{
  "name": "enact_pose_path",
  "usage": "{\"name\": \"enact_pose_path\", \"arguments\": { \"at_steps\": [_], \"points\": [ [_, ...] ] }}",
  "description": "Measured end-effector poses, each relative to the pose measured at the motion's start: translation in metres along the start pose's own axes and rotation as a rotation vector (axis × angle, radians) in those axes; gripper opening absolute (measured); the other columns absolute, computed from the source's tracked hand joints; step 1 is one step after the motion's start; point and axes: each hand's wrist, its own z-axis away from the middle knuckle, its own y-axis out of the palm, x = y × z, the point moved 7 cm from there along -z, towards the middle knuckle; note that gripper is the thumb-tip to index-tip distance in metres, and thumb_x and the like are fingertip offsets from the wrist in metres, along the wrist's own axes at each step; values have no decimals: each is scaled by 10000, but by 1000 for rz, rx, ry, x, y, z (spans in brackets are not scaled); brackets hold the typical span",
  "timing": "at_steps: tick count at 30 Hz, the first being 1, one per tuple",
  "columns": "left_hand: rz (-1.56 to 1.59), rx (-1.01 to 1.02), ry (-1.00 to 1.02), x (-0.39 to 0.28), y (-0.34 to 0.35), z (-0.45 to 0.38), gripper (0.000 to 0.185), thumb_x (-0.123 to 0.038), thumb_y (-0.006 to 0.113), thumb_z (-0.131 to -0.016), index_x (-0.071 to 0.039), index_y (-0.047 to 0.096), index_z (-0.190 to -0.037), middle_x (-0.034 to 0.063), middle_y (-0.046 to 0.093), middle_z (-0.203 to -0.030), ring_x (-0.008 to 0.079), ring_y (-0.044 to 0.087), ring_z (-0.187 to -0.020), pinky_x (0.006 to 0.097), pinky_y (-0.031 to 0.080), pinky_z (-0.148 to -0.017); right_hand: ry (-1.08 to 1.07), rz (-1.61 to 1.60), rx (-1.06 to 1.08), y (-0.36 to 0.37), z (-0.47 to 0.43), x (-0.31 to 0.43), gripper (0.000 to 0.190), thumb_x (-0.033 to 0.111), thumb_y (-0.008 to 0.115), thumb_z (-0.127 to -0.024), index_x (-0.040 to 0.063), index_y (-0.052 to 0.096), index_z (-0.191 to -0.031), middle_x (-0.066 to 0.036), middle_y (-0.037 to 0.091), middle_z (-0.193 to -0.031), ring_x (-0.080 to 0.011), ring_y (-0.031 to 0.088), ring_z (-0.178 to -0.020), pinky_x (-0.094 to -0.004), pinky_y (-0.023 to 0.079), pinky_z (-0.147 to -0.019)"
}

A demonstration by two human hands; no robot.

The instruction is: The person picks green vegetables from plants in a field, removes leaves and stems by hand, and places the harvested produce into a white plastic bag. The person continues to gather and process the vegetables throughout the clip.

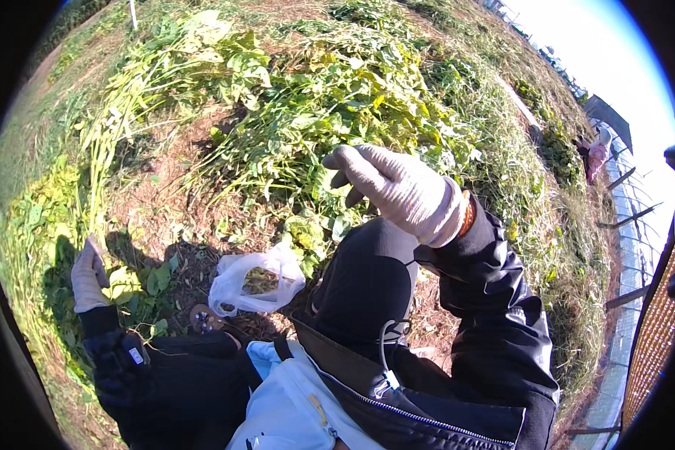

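My right hand (394, 183), in a pale knit glove with grey-coated fingers, hangs above my bent knee. Its fingers are curled but apart, and nothing shows between them; the palm is hidden. At the far left, my left hand (89, 278), gloved the same way, is beside broad green leaves (157, 278). Long pale-green plant stems (98, 174) come down to its fingertips; whether it grips them I cannot tell. A white, thin plastic bag (256, 281) stands on the ground before me, its mouth gaping, with plant matter visible in the opening.
A heap of cut leafy bean-like plants (365, 101) covers the ground ahead. Bare soil with dry litter (146, 202) lies left of it. A person in pink (598, 154) is far right, near a plastic-covered greenhouse frame (633, 225). My shoe (207, 319) is beside the bag.
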Motion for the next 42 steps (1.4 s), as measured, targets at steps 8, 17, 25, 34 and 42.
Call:
{"name": "enact_pose_path", "arguments": {
  "at_steps": [8, 17, 25, 34, 42],
  "points": [
    [-32, 115, 46, -49, 70, 93, 315, -369, 631, -877, -57, 639, -836, -49, 404, -531, 72, 350, -400, 235, 251, -384, -614, 418, 708, 131, 41, 126, 226, 296, 617, -872, 77, 666, -894, -126, 652, -774, -270, 655, -717, -368, 514, -617],
    [-128, 97, -8, -37, 71, 97, 371, -426, 680, -834, -66, 612, -779, -40, 416, -529, 79, 380, -411, 236, 290, -399, -652, 272, 931, 183, 12, 75, 241, 311, 610, -874, 76, 658, -899, -128, 644, -773, -280, 646, -716, -374, 510, -623],
    [-232, 141, -41, -42, 107, 93, 334, -389, 643, -862, -75, 599, -757, -43, 414, -539, 87, 378, -412, 242, 299, -401, -644, 164, 958, 186, -5, 55, 255, 324, 604, -876, 75, 652, -903, -130, 637, -772, -289, 639, -715, -379, 507, -627],
    [-269, 196, -23, -39, 123, 89, 351, -396, 625, -869, -51, 639, -812, -49, 402, -533, 70, 341, -413, 229, 260, -410, -612, 136, 911, 182, -12, 45, 270, 338, 596, -878, 74, 644, -908, -133, 629, -771, -298, 630, -713, -386, 504, -632],
    [-238, 195, -19, -38, 113, 93, 323, -374, 630, -869, -53, 631, -834, -39, 415, -540, 78, 382, -428, 241, 314, -411, -603, 159, 894, 186, -12, 48, 284, 351, 590, -879, 73, 638, -912, -135, 622, -770, -307, 623, -712, -391, 501, -637]
  ]
}}
